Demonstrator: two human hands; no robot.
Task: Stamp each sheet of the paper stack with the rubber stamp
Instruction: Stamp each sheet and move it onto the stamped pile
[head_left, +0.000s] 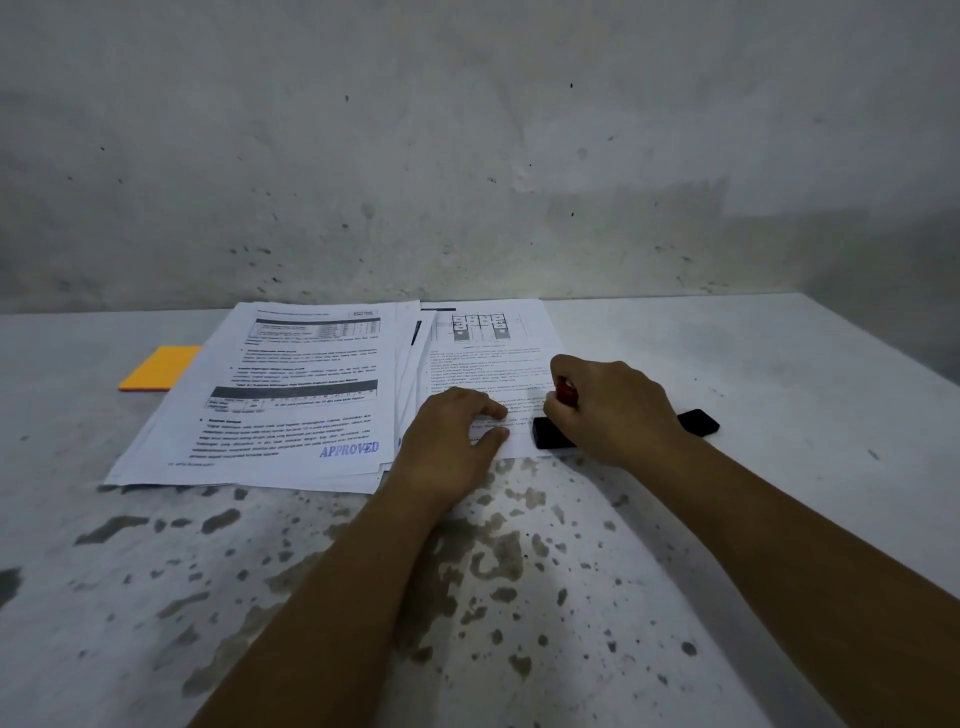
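Note:
Two paper piles lie on the table. The left pile is fanned out, and its top sheet bears a blue "APPROVED" mark at the lower right. The right sheet lies flat beside it. My left hand rests on the right sheet's lower edge, fingers flat on the paper. My right hand grips the red handle of the rubber stamp; its long black base sits at the sheet's lower right corner, with one end showing past my wrist.
An orange sticky-note pad lies at the left behind the piles. The grey table is stained with dark patches in front. A stained wall stands right behind the papers. The table's right edge runs diagonally at the far right.

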